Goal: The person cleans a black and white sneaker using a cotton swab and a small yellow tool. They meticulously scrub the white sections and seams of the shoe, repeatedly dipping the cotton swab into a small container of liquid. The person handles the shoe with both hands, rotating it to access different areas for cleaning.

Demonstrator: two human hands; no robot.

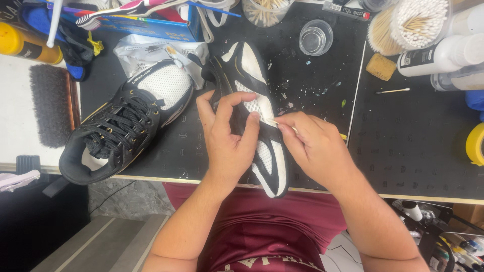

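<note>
On the black work mat (pixel 322 151), near its front edge, I am steadying a black-and-white sneaker (pixel 254 100) that is lying on its side with the toe pointing away from me and the heel reaching the mat's near edge. I am wrapping my left hand (pixel 229 136) around the shoe's midsection, the fingers (pixel 222 103) curling over the dark upper and the thumb pressing against the white mesh panel, so this hand is clamped on the sneaker. I am pinching a thin cotton swab (pixel 275 122) between the thumb and forefinger of my right hand (pixel 315 143), the fingers drawn together tightly on the stick, and its tip is touching the shoe's side just beside my left thumb. To the left, the matching sneaker (pixel 126 121) is standing upright with its black laces tied, its toe resting against crumpled white paper (pixel 156 50). Farther left, a dark bristle brush (pixel 50 103) is lying on a pale surface beside a yellow bottle (pixel 25 44). Behind the held shoe, a small clear cup (pixel 316 37) is standing on the mat. At the upper right, a round tub of cotton swabs (pixel 408 22) is sitting next to white bottles (pixel 438 55), with a tan sponge (pixel 381 66) and one loose swab (pixel 392 91) lying nearby. A roll of yellow tape (pixel 475 144) is showing at the right edge. Small flecks of debris are scattered across the mat beside the shoe.
</note>
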